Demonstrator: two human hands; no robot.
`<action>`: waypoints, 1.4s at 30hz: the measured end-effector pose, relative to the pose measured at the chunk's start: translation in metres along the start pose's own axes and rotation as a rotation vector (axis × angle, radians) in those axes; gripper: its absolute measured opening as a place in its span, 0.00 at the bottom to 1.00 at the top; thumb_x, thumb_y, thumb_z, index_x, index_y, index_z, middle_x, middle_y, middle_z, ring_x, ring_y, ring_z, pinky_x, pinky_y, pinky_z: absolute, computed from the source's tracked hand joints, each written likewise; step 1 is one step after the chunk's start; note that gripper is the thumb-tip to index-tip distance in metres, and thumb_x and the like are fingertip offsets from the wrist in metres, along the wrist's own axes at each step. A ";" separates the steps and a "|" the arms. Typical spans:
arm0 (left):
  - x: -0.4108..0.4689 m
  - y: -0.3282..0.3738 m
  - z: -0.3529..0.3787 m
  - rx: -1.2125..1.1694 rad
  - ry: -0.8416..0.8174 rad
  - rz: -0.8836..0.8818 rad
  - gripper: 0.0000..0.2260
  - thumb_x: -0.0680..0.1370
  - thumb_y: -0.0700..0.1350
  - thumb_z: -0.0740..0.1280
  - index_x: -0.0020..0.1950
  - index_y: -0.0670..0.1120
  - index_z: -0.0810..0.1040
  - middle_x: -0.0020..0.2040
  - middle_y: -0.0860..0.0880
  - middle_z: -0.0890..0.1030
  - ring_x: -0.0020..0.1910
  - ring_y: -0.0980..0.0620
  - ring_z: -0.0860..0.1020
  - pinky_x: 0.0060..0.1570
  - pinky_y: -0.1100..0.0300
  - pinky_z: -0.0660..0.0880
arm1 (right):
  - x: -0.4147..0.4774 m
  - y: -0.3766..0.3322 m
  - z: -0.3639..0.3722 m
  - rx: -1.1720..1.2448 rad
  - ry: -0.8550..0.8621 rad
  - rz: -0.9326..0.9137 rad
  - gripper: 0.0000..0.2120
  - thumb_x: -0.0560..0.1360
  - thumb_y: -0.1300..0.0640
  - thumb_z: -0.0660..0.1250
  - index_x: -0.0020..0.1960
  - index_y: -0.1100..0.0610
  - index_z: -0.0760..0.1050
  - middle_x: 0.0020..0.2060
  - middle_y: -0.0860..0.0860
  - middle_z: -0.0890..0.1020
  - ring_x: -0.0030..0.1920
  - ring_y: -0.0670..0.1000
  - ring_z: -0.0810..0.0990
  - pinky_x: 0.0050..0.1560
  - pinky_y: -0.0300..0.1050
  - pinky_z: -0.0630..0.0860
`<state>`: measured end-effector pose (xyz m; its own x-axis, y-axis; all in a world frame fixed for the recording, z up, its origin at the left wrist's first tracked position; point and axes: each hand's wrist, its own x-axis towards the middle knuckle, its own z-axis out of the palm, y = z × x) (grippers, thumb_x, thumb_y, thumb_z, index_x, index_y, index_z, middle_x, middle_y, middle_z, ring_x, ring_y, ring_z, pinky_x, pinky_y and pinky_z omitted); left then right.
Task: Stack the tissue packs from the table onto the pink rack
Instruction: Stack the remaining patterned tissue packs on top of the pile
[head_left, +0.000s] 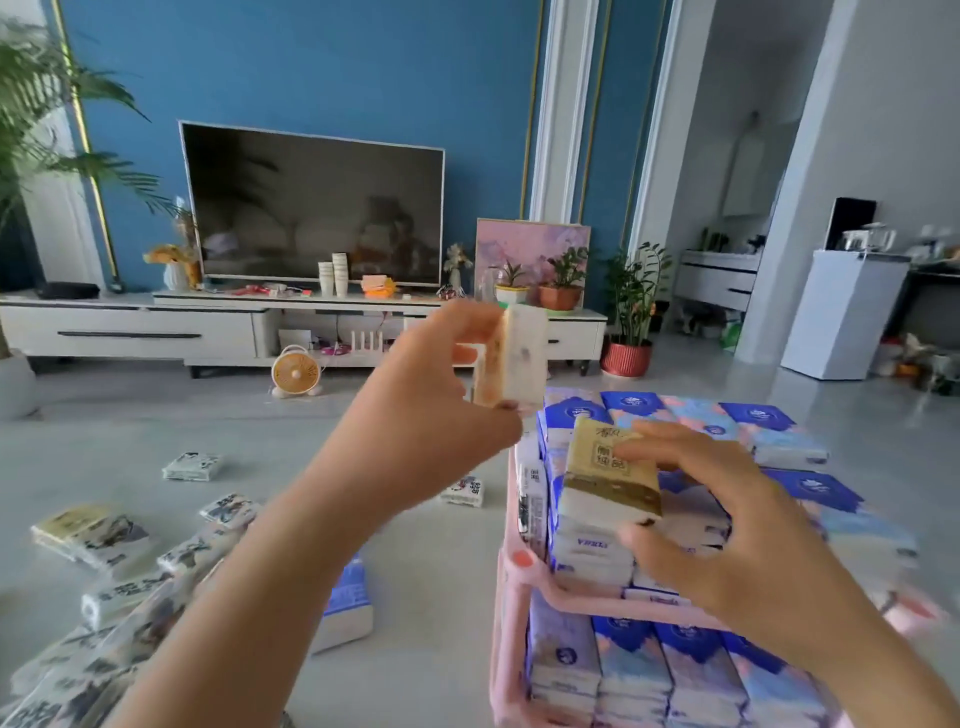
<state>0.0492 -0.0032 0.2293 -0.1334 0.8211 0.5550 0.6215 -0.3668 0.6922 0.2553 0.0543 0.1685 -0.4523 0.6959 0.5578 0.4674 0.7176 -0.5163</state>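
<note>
Left fingers (465, 322) clamped on upright pack (514, 358) — right fingers (675, 441) gripping gold pack (608, 475) over pink rack (582, 600)

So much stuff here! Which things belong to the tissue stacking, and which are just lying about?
Part of the job: pink rack, gold pack in the right hand, white pack in the left hand, loose packs.
Just lying about: television, small fan, paper cups, potted plants.
</note>
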 end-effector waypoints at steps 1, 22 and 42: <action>0.001 0.004 0.007 -0.007 -0.019 0.028 0.23 0.68 0.39 0.72 0.54 0.61 0.70 0.50 0.65 0.76 0.53 0.67 0.74 0.52 0.69 0.73 | -0.001 0.002 0.001 -0.027 -0.020 -0.002 0.25 0.61 0.36 0.63 0.58 0.28 0.66 0.60 0.23 0.64 0.63 0.31 0.62 0.56 0.26 0.64; -0.013 0.031 0.056 0.045 -0.288 0.339 0.34 0.69 0.44 0.73 0.66 0.63 0.58 0.58 0.71 0.66 0.62 0.67 0.63 0.53 0.83 0.58 | -0.030 -0.011 -0.049 0.096 0.162 -0.252 0.17 0.66 0.44 0.70 0.55 0.38 0.77 0.63 0.39 0.74 0.61 0.45 0.76 0.57 0.51 0.75; -0.003 -0.005 0.050 0.407 -0.347 -0.019 0.20 0.75 0.56 0.64 0.67 0.62 0.64 0.61 0.60 0.72 0.56 0.59 0.74 0.49 0.66 0.70 | -0.020 0.012 -0.027 -0.190 0.225 0.078 0.20 0.65 0.35 0.63 0.52 0.43 0.77 0.49 0.31 0.73 0.57 0.29 0.66 0.52 0.18 0.60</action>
<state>0.0852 0.0181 0.2005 0.0729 0.9475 0.3113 0.8799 -0.2080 0.4271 0.2904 0.0480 0.1681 -0.2395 0.7102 0.6620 0.6378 0.6292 -0.4442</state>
